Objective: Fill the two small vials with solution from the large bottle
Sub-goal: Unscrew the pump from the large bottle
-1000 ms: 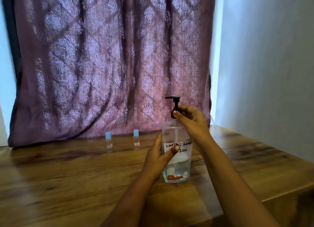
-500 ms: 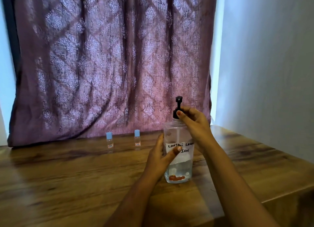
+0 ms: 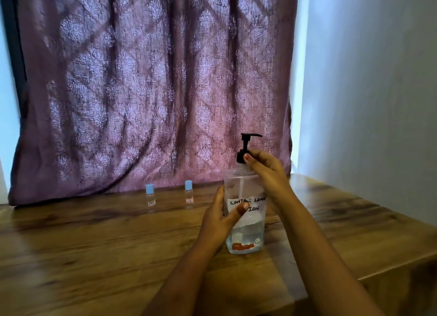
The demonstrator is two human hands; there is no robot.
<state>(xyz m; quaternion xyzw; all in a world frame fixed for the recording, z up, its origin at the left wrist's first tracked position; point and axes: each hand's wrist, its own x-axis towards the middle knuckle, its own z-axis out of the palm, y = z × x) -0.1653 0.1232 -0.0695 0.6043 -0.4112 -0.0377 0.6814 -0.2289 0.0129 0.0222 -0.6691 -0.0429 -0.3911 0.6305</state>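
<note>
A large clear bottle (image 3: 246,233) with a handwritten white label stands upright on the wooden table (image 3: 94,256), about a third full of clear liquid. Its black pump top (image 3: 247,145) has the nozzle pointing right. My left hand (image 3: 222,216) grips the bottle's body, thumb across the label. My right hand (image 3: 264,171) pinches the black collar of the pump at the bottle's neck. Two small clear vials with blue caps stand upright near the curtain: one on the left (image 3: 150,196), the other (image 3: 188,194) closer to the bottle.
A purple patterned curtain (image 3: 153,91) hangs right behind the vials. A white wall (image 3: 378,102) borders the table on the right. The table's right edge (image 3: 402,266) drops off near my right forearm.
The pump top has turned: its nozzle pointed left a second ago, faced the camera half a second ago, and points right now. Both hands keep their hold; the bottle stays in place.
</note>
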